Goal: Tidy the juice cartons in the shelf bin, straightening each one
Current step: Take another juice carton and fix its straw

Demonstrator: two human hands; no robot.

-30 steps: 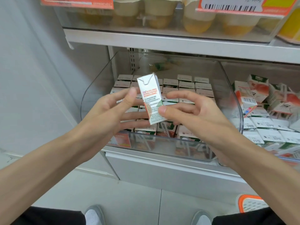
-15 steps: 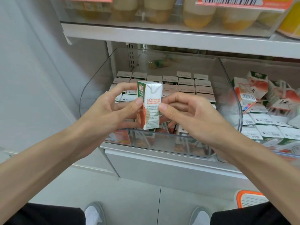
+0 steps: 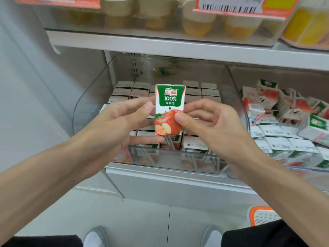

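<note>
Green-and-white juice carton (image 3: 169, 111) upright at frame centre, above clear shelf bin (image 3: 178, 154) w/ rowed cartons (image 3: 195, 91). Left hand (image 3: 121, 122) grips its left edge, thumb fwd; right hand (image 3: 210, 125) pinches right side, thumb on front.

juice carton (image 3: 169, 109) turned from side panel to front face, now upright

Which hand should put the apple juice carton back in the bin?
Probably the right hand: its thumb presses the front of the carton, fingers behind, a fuller hold. The left hand just pinches one side edge.
</note>
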